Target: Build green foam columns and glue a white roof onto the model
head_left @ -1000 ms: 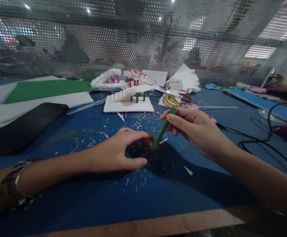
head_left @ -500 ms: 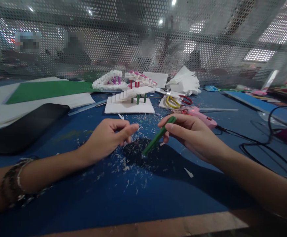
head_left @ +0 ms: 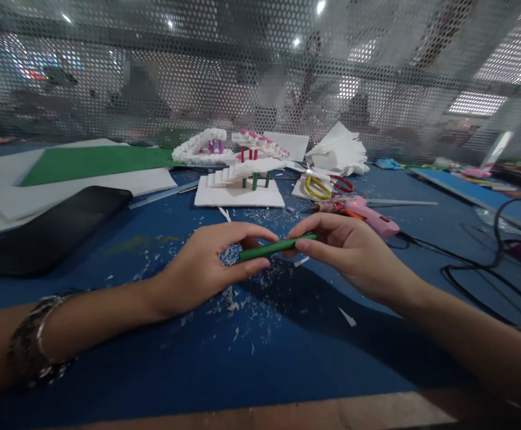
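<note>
A thin green stick (head_left: 273,247) lies level between my two hands, just above the blue table (head_left: 251,352). My left hand (head_left: 210,263) pinches its left end between thumb and fingers. My right hand (head_left: 350,248) grips its right end with curled fingers. White foam shavings (head_left: 237,298) are scattered on the table under and in front of my hands. A beaded bracelet (head_left: 34,343) sits on my left wrist.
Behind my hands stands a white foam staircase model (head_left: 242,176) with coloured posts. A pink glue gun (head_left: 367,215), scissors (head_left: 323,185), black cables (head_left: 488,269), a black phone (head_left: 49,230), green and white sheets (head_left: 85,164) and a mesh screen (head_left: 260,77) surround the spot.
My left hand lifted off the shavings and took hold of the stick's lower end. The stick swung from steeply tilted to level between both hands.
</note>
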`<state>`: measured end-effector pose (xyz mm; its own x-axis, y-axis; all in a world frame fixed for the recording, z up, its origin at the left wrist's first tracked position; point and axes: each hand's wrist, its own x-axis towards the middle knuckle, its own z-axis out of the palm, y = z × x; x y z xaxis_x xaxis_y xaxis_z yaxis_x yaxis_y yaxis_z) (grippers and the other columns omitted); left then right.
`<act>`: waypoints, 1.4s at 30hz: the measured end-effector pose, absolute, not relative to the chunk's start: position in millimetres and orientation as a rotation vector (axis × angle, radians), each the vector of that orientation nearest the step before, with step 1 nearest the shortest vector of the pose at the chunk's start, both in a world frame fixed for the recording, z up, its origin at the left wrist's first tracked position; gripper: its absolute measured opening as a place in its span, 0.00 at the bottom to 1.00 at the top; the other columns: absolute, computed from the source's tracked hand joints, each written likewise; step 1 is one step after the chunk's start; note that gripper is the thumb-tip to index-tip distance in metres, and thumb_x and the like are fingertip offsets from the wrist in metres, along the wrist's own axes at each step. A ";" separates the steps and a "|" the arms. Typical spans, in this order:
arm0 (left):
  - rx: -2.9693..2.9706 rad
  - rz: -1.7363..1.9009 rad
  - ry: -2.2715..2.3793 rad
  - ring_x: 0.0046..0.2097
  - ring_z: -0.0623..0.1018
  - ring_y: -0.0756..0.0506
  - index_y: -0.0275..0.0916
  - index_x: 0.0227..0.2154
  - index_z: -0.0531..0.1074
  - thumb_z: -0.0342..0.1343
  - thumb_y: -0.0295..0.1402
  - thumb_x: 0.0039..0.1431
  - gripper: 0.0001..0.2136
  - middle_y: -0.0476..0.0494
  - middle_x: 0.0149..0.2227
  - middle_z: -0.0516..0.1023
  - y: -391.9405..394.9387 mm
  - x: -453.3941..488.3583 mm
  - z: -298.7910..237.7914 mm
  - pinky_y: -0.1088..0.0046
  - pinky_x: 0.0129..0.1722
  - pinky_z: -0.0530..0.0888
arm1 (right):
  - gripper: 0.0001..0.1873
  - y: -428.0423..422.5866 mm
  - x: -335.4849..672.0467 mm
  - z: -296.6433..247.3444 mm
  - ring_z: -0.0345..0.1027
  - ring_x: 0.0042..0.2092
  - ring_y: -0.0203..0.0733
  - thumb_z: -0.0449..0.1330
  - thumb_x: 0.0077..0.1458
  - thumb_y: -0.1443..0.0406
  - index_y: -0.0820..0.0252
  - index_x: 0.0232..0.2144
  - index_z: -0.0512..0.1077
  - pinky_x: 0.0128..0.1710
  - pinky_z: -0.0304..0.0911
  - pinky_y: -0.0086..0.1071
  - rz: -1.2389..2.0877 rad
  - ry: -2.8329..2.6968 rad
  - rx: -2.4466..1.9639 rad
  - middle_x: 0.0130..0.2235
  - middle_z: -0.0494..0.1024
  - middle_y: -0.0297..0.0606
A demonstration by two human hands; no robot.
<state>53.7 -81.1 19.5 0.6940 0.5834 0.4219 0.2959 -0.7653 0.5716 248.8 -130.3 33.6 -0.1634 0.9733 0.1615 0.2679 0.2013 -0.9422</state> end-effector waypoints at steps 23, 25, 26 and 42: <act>2.837 0.853 0.488 0.29 0.74 0.51 0.42 0.41 0.72 0.44 0.44 0.59 0.16 0.50 0.30 0.79 -78.0 52.4 10.0 0.76 0.33 0.66 | 0.05 -138.5 244.9 29.3 0.66 0.28 0.31 0.56 0.52 0.68 0.63 0.29 0.72 0.26 0.57 0.24 0.055 -2.316 -1.084 0.26 0.75 0.35; 2.844 0.853 0.472 0.29 0.75 0.51 0.41 0.41 0.72 0.41 0.43 0.61 0.18 0.49 0.29 0.79 -79.2 53.6 10.7 0.77 0.33 0.66 | 0.05 -139.4 244.8 28.1 0.66 0.27 0.31 0.56 0.52 0.67 0.63 0.30 0.72 0.26 0.57 0.23 0.017 -2.323 -1.091 0.26 0.76 0.34; 2.841 0.838 0.461 0.30 0.75 0.51 0.40 0.41 0.72 0.39 0.42 0.62 0.18 0.48 0.29 0.78 -80.0 54.2 11.6 0.77 0.33 0.67 | 0.05 -140.1 244.8 27.8 0.66 0.26 0.30 0.56 0.52 0.67 0.62 0.30 0.72 0.25 0.56 0.22 0.006 -2.323 -1.105 0.26 0.76 0.33; 2.202 0.902 0.500 0.25 0.76 0.55 0.38 0.29 0.65 0.52 0.29 0.55 0.02 0.55 0.23 0.76 -76.4 49.3 22.4 0.86 0.26 0.70 | 0.13 -135.2 253.9 35.9 0.63 0.22 0.26 0.47 0.58 0.65 0.62 0.30 0.70 0.24 0.57 0.20 0.718 -2.292 -1.184 0.21 0.71 0.29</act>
<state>49.3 -76.4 22.4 0.6838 0.5694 0.4563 0.0860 -0.6838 0.7246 253.9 -135.2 35.9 -0.5242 0.8368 0.1582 0.5968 0.4935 -0.6327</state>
